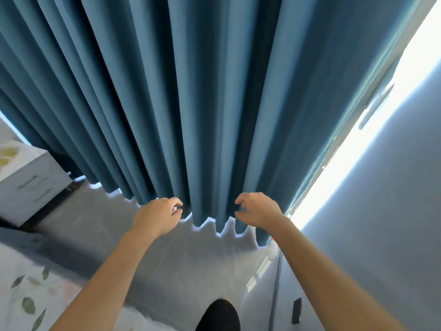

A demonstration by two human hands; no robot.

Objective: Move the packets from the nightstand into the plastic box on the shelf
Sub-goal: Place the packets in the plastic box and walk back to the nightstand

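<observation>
Apparently nothing is getting moved yet: left hand [158,215] and right hand [256,210] are hanging loosely curled, holding nothing, facing the curtain [191,103]; no packets or box showing.

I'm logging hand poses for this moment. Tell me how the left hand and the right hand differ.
The left hand sits left of the curtain fold and seems to pinch something small and pale; the right hand sits right of it with nothing visible in its grasp. The left thumb points right, the right thumb left. Both are bare, loosely curled, at the curtain's hem.
</observation>
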